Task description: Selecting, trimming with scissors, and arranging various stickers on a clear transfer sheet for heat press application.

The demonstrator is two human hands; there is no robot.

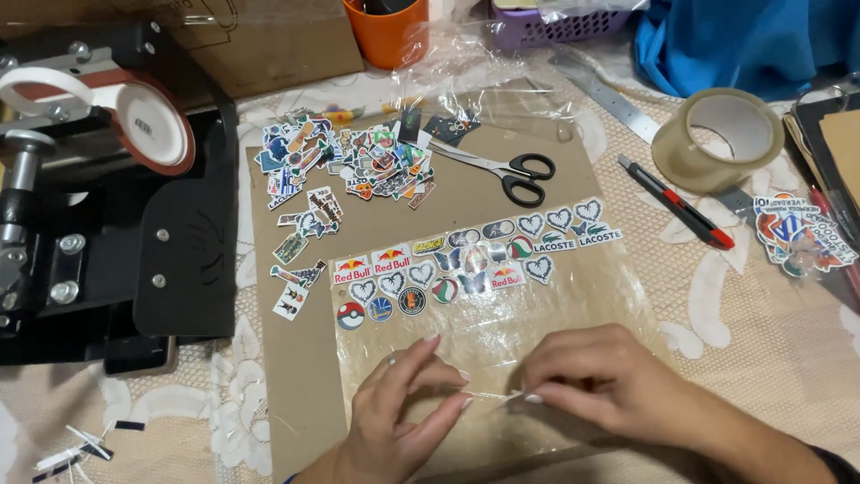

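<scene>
On the brown cardboard sheet [300,385] that covers the middle of the bench [761,314], a clear film [582,287] lies flat with rows of small stickers [466,264] stuck along its far half. Both hands work at the near edge of that film. The left hand [399,408] has thumb and forefinger pinched together on a thin strip of clear tape [495,396], the other fingers loosely curled. The right hand [596,381] pinches the other end of the same strip, fingertips nearly meeting those of the left, so the tape runs short and taut between them just above the film.

Beyond the sticker rows, at the far end of the cardboard, sits a loose heap of cut stickers [345,166], with black-handled scissors [502,170] just to its right. Right of the cardboard lie a red and black utility knife [676,202], a roll of clear tape [721,134] and a steel ruler [609,99]. Left of the cardboard stands a black mug press [107,197]; an orange cup [387,31] stands beyond it.
</scene>
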